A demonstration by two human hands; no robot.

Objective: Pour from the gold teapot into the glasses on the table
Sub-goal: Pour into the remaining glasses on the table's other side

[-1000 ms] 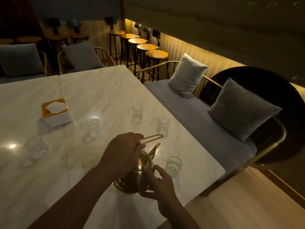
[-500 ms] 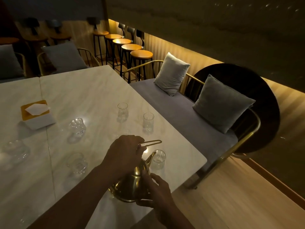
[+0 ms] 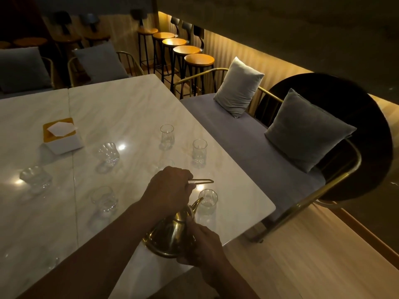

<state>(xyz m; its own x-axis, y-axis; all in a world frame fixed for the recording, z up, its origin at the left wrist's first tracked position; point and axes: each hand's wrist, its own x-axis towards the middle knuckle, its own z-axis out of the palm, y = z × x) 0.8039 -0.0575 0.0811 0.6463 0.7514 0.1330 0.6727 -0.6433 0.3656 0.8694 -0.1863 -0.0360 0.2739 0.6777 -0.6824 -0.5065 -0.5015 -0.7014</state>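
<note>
Teapot tipped at a glass

Teapot (image 3: 170,236), the gold one, is tilted over the near right corner of the big white tabletop (image 3: 129,104). A long grey bench seat (image 3: 248,152) with 2 grey pillows (image 3: 306,130) runs along the right side. A white tissue box (image 3: 61,137) with a yellow top sits far back on the left. The left hand (image 3: 170,190) has its fingers closed around the thin gold handle. The right hand (image 3: 205,244) presses against the pot's round side, fingers curled on it. The spout points at the rim of 1 small glass (image 3: 207,200). 2 tall glasses (image 3: 199,151) stand farther back, and 3 short ones sit to the left.
</note>
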